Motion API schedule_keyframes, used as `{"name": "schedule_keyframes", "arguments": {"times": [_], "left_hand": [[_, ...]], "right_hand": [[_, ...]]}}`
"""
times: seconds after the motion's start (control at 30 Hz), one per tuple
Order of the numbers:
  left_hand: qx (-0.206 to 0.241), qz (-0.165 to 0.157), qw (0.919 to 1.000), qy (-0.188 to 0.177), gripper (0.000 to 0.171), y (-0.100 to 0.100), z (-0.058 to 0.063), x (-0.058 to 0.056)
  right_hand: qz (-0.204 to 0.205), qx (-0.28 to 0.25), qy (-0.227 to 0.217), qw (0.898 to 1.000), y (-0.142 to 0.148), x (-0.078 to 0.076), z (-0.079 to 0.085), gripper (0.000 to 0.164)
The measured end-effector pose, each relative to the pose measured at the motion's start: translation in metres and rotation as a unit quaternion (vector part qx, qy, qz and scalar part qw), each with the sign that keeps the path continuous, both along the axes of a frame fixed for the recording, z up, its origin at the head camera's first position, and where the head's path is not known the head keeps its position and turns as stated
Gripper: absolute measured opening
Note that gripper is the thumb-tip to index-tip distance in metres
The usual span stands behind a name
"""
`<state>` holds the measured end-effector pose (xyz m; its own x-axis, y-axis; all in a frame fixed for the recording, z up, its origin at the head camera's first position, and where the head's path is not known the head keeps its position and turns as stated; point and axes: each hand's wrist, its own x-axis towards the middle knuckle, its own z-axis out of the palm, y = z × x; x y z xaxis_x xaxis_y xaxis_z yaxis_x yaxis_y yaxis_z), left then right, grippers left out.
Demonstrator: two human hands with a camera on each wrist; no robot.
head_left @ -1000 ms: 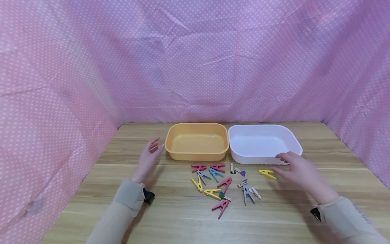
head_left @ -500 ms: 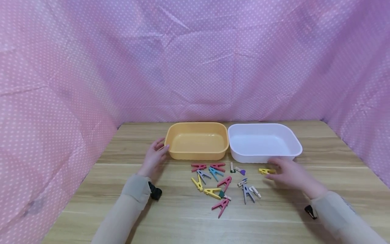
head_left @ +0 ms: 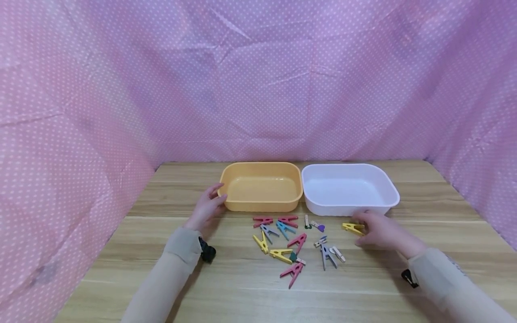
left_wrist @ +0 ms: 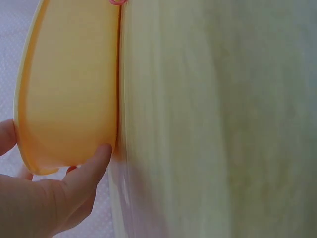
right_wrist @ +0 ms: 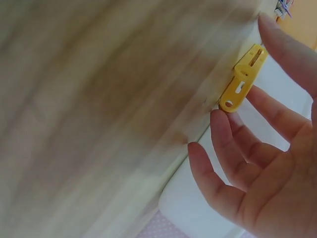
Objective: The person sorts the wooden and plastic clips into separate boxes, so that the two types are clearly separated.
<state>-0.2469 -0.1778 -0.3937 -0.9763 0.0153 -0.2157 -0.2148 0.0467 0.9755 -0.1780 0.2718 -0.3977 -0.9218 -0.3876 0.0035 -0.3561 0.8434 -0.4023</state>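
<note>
In the head view my left hand is at the left end of the orange-yellow plastic tray. Its spread fingers touch the tray's rim and wall, as the left wrist view also shows. My right hand is low over the table in front of the white tray, around a yellow plastic clothespin. In the right wrist view that clothespin lies between the thumb and the curved fingers. The thumb stands apart from it; whether a fingertip touches it, I cannot tell.
Several plastic clothespins, such as a red one, a blue one and a grey one, lie scattered before the trays. Small wooden clips with decorations lie among them. The wooden table ends at a pink dotted cloth.
My left hand has moved right and reached the orange-yellow tray's end. My right hand has moved left and closer around the yellow clothespin, which lies about where it was.
</note>
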Motion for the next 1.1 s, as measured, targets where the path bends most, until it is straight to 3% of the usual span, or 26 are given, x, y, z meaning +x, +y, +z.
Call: {"name": "schedule_keyframes", "arguments": {"times": [0.3, 0.83, 1.1], "left_hand": [[-0.028, -0.011, 0.9995, -0.012, 0.052, 0.001, 0.001, -0.001], [0.000, -0.004, 1.0000, -0.006, 0.052, 0.002, -0.001, -0.001], [-0.001, 0.000, 0.9999, -0.017, 0.052, 0.001, 0.001, -0.001]], "right_hand": [[0.025, -0.011, -0.023, 0.999, 0.000, -0.001, 0.000, 0.026], [0.013, -0.006, -0.042, 0.999, -0.011, 0.004, 0.010, 0.028], [0.048, -0.026, -0.028, 0.998, -0.030, 0.004, 0.027, 0.024]]}}
